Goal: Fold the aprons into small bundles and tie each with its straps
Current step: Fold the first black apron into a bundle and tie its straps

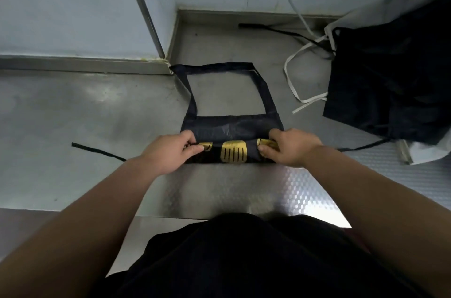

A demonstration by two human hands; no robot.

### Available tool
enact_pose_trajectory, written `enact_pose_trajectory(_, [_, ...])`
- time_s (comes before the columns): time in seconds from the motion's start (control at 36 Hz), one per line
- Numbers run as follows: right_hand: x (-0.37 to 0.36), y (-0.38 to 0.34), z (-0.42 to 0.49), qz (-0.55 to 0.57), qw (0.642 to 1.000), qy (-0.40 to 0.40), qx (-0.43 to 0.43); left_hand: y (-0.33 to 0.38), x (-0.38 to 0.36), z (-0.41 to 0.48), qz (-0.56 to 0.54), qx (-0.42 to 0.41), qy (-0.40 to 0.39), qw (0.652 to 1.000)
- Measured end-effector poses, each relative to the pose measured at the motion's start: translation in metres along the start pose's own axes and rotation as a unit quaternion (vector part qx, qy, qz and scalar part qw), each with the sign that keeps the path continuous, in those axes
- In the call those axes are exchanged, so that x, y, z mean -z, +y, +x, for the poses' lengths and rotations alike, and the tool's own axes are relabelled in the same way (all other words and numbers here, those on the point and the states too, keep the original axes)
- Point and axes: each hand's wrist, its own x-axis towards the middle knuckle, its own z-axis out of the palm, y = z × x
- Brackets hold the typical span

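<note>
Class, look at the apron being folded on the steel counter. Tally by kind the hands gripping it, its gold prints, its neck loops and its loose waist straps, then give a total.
Hands gripping the apron: 2, left hand and right hand
Gold prints: 3
Neck loop: 1
Waist straps: 2
Total: 8

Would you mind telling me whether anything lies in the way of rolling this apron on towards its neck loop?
Nothing visible does. The left hand and right hand pinch the apron at its rolled edge; ahead lie only its flat cloth and neck loop. The dark pile sits off to the right, apart.
</note>
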Motion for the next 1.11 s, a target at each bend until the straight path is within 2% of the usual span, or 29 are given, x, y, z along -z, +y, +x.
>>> enact_pose_trajectory(0.11, [-0.008,-0.009,0.011,-0.081,0.996,0.033,0.015,0.008,-0.011,0.007,0.178,0.006,0.076,0.981])
enact_pose_trajectory(0.17, [-0.017,-0.014,0.013,-0.084,0.995,0.03,0.041,0.009,-0.024,0.004,0.209,-0.035,0.123,0.97])
enact_pose_trajectory(0.22, [-0.023,-0.016,0.009,-0.05,0.997,0.034,0.058,0.012,-0.032,0.0,0.195,-0.094,0.162,0.963])
enact_pose_trajectory(0.28, [-0.028,-0.013,0.007,-0.003,0.997,0.026,0.069,0.012,-0.035,-0.002,0.133,-0.095,0.124,0.979])
enact_pose_trajectory(0.33, [-0.03,-0.008,0.005,-0.019,0.996,0.005,0.083,0.011,-0.036,-0.006,0.076,-0.066,0.046,0.994])
enact_pose_trajectory(0.39, [-0.03,-0.004,0.005,-0.037,0.995,0.011,0.087,0.01,-0.034,-0.009,0.085,-0.064,0.003,0.994])
enact_pose_trajectory(0.47, [-0.022,-0.004,0.009,-0.013,0.995,0.034,0.093,0.006,-0.024,-0.003,0.092,-0.075,-0.012,0.993])
enact_pose_trajectory(0.58, [-0.001,-0.001,0.011,0.032,0.997,0.027,0.06,0.0,0.0,0.013,-0.005,-0.093,-0.006,0.996])
enact_pose_trajectory(0.67, [0.006,0.003,0.015,0.013,1.0,0.011,0.02,0.001,0.015,0.021,-0.055,-0.036,-0.049,0.997])
enact_pose_trajectory(0.72, [0.005,0.001,0.02,-0.03,0.999,0.026,0.005,0.003,0.018,0.027,0.045,-0.003,0.001,0.999])
enact_pose_trajectory(0.78, [0.0,-0.004,0.024,-0.071,0.996,0.059,0.006,0.005,0.01,0.031,0.173,0.015,0.066,0.983])
enact_pose_trajectory(0.83, [-0.008,-0.012,0.022,-0.061,0.994,0.091,0.016,0.007,-0.007,0.03,0.192,-0.006,0.147,0.97])
enact_pose_trajectory(0.89, [-0.019,-0.02,0.018,-0.023,0.993,0.113,0.018,0.012,-0.023,0.024,0.156,-0.023,0.23,0.96])
enact_pose_trajectory(0.97, [-0.034,-0.027,0.014,0.065,0.991,0.113,-0.021,0.02,-0.045,0.012,0.062,0.022,0.317,0.946])
enact_pose_trajectory(1.06, [-0.039,-0.031,0.012,0.07,0.991,0.095,-0.059,0.024,-0.055,0.0,-0.084,0.165,0.348,0.919])
enact_pose_trajectory(1.11, [-0.038,-0.034,0.014,0.065,0.99,0.103,-0.074,0.028,-0.051,-0.002,-0.23,0.284,0.331,0.87])
